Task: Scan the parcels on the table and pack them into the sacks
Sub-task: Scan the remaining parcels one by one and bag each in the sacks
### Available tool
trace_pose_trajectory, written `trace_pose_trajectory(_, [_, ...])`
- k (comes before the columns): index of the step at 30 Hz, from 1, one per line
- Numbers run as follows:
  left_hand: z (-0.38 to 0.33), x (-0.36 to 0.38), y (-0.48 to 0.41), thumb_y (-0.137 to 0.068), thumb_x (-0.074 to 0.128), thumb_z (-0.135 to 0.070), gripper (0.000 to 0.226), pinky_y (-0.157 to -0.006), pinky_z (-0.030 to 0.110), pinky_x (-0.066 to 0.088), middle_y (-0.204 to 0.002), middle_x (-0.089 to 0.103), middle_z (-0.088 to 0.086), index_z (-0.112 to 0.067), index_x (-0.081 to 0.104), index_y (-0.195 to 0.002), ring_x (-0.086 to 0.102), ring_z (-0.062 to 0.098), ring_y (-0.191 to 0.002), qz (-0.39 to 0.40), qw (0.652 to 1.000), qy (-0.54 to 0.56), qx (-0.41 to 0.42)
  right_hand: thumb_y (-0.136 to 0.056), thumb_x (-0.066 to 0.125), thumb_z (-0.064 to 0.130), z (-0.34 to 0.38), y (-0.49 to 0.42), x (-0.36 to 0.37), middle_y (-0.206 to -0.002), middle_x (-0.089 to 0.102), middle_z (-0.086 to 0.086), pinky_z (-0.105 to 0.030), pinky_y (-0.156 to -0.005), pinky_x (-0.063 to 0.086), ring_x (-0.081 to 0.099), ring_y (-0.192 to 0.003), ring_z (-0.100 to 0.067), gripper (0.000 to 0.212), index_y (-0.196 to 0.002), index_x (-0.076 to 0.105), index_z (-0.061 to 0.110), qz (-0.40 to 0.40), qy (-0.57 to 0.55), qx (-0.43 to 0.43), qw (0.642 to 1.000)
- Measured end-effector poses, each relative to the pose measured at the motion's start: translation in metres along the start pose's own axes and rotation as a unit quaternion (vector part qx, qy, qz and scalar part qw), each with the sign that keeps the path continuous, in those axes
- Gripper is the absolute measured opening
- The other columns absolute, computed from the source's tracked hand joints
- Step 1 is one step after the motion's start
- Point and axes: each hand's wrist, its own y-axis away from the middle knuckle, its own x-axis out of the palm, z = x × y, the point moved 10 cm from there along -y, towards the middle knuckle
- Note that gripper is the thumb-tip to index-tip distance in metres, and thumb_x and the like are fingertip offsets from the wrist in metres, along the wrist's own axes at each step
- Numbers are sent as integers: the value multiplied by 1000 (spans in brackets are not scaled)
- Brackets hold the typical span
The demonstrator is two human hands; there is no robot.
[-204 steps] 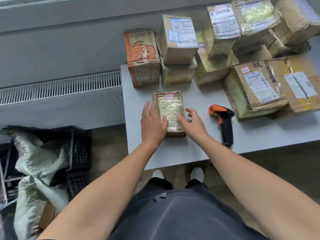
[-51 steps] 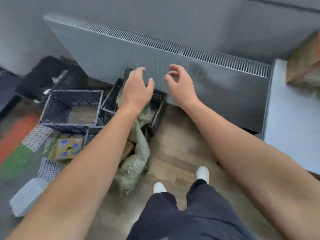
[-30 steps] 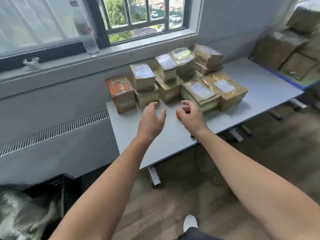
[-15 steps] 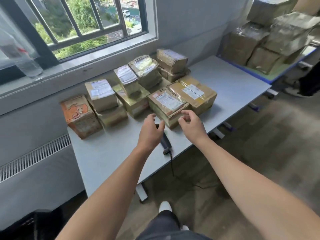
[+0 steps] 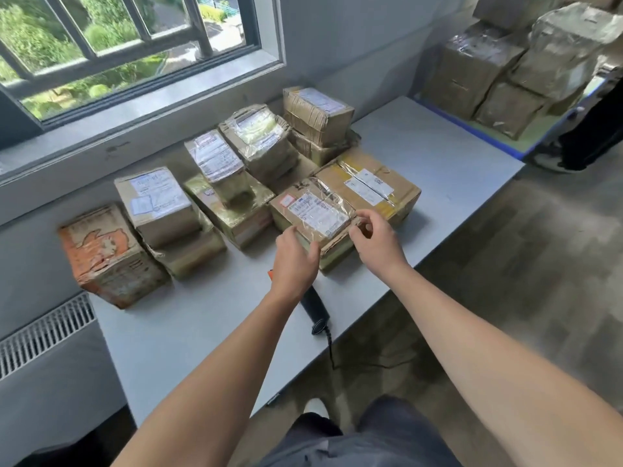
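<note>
gripping near corners of the glossy-taped cardboard parcel (image 5: 313,214): left hand (image 5: 295,256), right hand (image 5: 379,242).

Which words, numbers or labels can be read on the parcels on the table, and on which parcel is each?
Nothing can be read; every text is too blurred or small.
White label on the front parcel: barcode lines, unreadable.
White label on the yellow-taped box: unreadable.
Print on the orange box, beside a drawing: unreadable.
White labels on the rear parcels: unreadable.

L hand (image 5: 296,257): on labelled parcel (image 5: 313,214) edge | R hand (image 5: 377,241): its corner | scanner (image 5: 315,311): nearby
</note>
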Motion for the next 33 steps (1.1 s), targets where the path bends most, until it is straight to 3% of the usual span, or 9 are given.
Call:
trace_pose_trajectory(5, [12, 5, -23, -98, 51, -34, 50, -103, 38, 43, -143, 38, 9, -14, 34, -141, 48, 26, -124, -19, 999, 31, -34, -99, 54, 24, 7, -36, 13, -145, 47, -3, -25, -96, 35, 44, -131, -19, 43, -141, 48, 17, 14, 43, -16, 999])
trace_pose_trajectory(10, [14, 8, -36, -97, 52, -32, 42, -98, 34, 40, -139, 42, 5, -20, 39, -135, 46, 21, -126, -60, 994, 57, -67, -98, 54, 23, 13, -71, 31, -149, 41, -4, -27, -97, 35, 44, -133, -22, 48, -144, 45, 16, 36, 89, -46, 994])
trace_pose_trajectory(13, [14, 13, -41, -98, 51, -32, 41, -89, 30, 35, -139, 43, 0, -22, 40, -136, 45, 17, -126, -74, 992, 50, -90, -97, 53, 25, 10, -89, 43, -154, 39, -5, -37, -110, 35, 39, -139, -24, 56, -150, 38, 17, 80, 107, -49, 990])
trace_pose_trajectory(17, [16, 22, -53, -95, 51, -30, 41, -98, 34, 44, -132, 50, 4, -19, 43, -134, 50, 20, -120, -88, 987, 70, -115, -95, 53, 26, -2, -106, 58, -155, 40, -8, -43, -118, 29, 34, -143, -28, 63, -153, 33, 14, 134, 140, -44, 980])
trace_pose_trajectory(21, [24, 37, -56, -84, 45, -41, 53, -99, 44, 48, -130, 55, 0, -25, 41, -134, 55, 19, -118, -101, 981, 85, -141, -92, 55, 26, -9, -112, 59, -148, 46, -12, -41, -116, 28, 36, -137, -30, 58, -147, 42, 12, 138, 170, -53, 974])
trace_pose_trajectory(26, [12, 39, -49, -93, 52, -26, 52, -100, 39, 45, -135, 57, 3, -17, 33, -141, 55, 25, -120, -118, 973, 115, -162, -90, 60, 31, -15, -122, 51, -143, 45, -13, -40, -111, 29, 36, -134, -32, 59, -144, 44, 16, 127, 161, -57, 977])
trace_pose_trajectory(33, [-2, 11, -33, -94, 53, -34, 51, -88, 31, 43, -130, 59, -4, -22, 35, -140, 57, 21, -114, -190, 965, 98, -150, -87, 68, 29, 24, -112, 37, -117, 36, 1, -36, -100, 44, 55, -109, -25, 54, -137, 50, 18, 108, 106, -161, 975])
